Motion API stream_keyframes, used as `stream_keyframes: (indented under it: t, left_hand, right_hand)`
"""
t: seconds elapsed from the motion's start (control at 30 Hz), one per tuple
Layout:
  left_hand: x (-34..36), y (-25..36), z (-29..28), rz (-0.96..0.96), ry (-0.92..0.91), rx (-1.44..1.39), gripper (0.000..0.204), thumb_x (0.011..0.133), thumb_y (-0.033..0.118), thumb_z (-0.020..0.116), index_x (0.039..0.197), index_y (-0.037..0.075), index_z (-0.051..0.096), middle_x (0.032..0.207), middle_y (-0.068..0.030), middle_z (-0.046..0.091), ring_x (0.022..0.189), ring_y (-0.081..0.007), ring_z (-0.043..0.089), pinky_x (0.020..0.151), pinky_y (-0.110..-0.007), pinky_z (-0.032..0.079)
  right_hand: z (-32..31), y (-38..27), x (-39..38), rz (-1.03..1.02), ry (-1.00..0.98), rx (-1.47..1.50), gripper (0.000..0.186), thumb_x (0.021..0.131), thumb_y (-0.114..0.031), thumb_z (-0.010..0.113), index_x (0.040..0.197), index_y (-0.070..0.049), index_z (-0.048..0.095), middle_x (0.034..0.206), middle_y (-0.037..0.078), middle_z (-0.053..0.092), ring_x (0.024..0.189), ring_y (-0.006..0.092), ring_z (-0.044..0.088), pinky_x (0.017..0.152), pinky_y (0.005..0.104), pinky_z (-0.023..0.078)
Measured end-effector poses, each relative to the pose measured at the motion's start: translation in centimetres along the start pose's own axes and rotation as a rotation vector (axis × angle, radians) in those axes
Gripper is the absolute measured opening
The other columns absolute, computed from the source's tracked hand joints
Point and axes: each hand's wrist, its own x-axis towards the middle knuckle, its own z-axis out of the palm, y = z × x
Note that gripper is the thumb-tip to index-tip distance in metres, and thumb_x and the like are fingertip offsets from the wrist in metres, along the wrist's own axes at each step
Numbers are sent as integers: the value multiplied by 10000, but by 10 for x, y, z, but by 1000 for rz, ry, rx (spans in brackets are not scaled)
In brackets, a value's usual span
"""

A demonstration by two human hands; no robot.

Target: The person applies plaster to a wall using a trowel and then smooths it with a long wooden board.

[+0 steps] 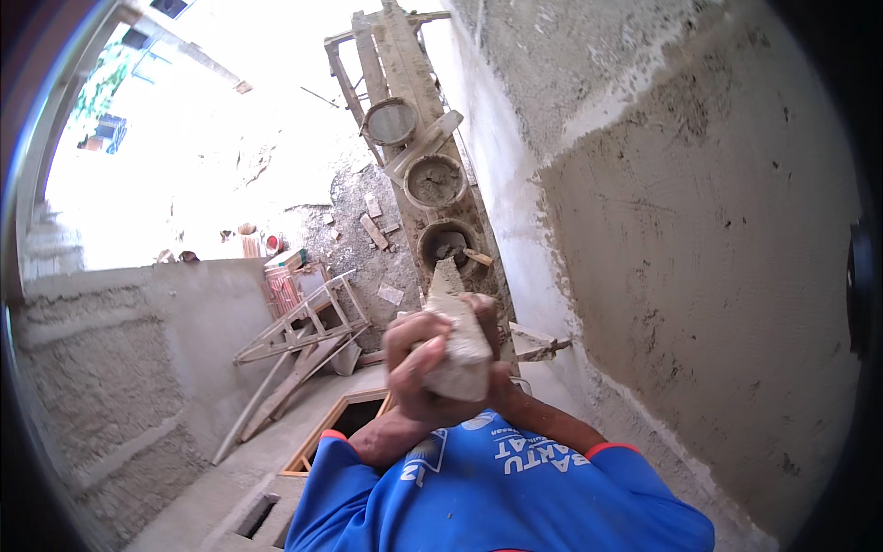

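Note:
Both of my hands grip a long, straight bar (460, 354) coated in grey mortar, probably a plasterer's straightedge. One end rises close in front of my chest; the other narrows away toward the buckets. Around its left side wrap the fingers of my left hand (418, 363). My right hand (487, 322) closes on the opposite side, partly hidden behind the bar. Just beyond the far end stands a bucket (421, 247) with some mortar inside, and a wooden-handled tool (477, 257) lies across its rim. A second mortar bucket (407, 184) is behind it.
Plank scaffolding (405, 55) carries the buckets, including a far one (366, 129) holding greyish liquid. A plastered wall (681, 239) rises close on my right. Left are a wooden frame (303, 345), a low wall (101, 368) and a framed opening (345, 414). Broken bricks (373, 232) litter the ground.

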Motion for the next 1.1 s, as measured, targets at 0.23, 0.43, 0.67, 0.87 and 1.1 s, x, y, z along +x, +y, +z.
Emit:
stream_keyframes:
  t: [0.23,0.43,0.67,0.87,1.1]
  left_hand:
    - [14,-38,-52,-139,-74,-29,628,766,380,748,1233,126,415,946,-113,473,820,-233,534,686,-362,453]
    - [13,-60,-90,-146,-31,-87,619,699,450,771,1185,197,482,914,-35,481,760,-197,552,685,-343,410]
    - [-10,-122,-98,-259,-55,-105,610,699,451,771,1184,213,488,921,-29,481,769,-198,551,692,-342,411]
    - [-22,-130,-102,-312,-28,-44,603,698,453,772,1183,227,493,927,-23,481,778,-200,550,699,-341,412]
    - [-14,-117,-106,-319,-29,-101,595,697,454,773,1181,244,499,933,-16,481,787,-201,549,706,-339,413]
  right_hand:
    - [9,73,-21,307,-281,343,462,841,-183,604,1247,1,482,1173,217,555,1116,350,528,925,471,409]
    - [102,359,-51,673,-221,-229,517,763,-131,618,1249,-9,490,1032,230,598,987,354,584,885,466,459]
    - [210,591,-46,939,-499,-471,479,795,-112,568,1245,20,469,1198,269,536,1143,410,500,985,467,395]
    - [232,577,-5,1311,-876,-52,544,816,-407,648,955,117,605,931,309,641,881,391,645,787,518,491]
    - [223,524,-43,729,-877,-400,489,819,-155,520,1239,66,402,1174,298,523,1057,470,547,888,509,454]
